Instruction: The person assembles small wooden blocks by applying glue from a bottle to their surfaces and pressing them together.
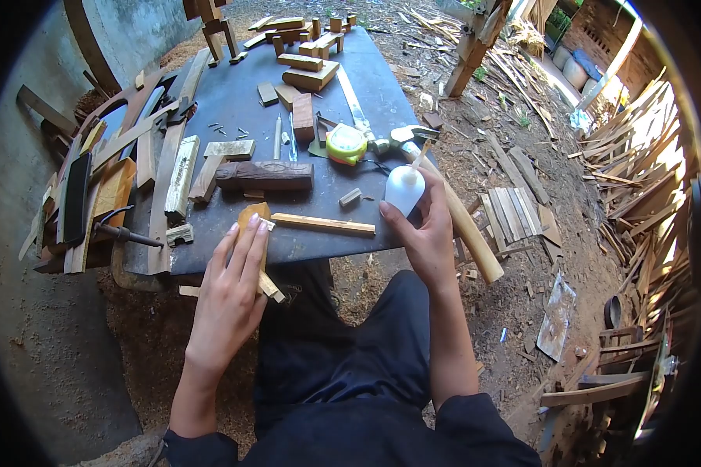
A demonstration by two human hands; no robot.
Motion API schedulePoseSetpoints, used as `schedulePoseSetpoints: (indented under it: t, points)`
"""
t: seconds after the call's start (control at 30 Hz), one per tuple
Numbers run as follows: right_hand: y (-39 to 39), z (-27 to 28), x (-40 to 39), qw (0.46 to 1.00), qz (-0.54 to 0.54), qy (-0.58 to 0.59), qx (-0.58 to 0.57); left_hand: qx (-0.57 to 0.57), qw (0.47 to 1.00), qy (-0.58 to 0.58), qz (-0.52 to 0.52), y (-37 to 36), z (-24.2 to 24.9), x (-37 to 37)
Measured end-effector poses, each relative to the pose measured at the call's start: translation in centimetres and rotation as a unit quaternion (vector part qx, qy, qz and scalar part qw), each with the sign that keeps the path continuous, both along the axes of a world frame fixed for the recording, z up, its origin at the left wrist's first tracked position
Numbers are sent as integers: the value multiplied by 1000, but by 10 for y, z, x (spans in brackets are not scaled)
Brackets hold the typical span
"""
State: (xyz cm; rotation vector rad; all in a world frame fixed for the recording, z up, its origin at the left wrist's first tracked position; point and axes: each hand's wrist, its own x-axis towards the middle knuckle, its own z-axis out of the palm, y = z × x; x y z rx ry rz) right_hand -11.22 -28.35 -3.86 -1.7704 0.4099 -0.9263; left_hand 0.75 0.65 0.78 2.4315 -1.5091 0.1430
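Left hand [230, 284] lies fingers-out over the wood [254, 210] at the table's [230, 101] near edge, likely steadying it; underside hidden, can't tell if it's pinched. Right hand [432, 226] wraps the bottle [404, 191], nozzle [419, 156] up, presumably against drips. Stick [323, 224] lies between, within easy reach.

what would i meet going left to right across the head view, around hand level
Dark rod → left hand → thin wooden strip → white bottle in the right hand → row of wooden slats on the ground.
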Motion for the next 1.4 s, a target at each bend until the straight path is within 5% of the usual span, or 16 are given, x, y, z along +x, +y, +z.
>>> schedulePoseSetpoints:
  t: [1.4]
  points:
    - [5, 5, 1, 999, 18, -4, 33, -20, 999, -27, 17, -1, -13, 2]
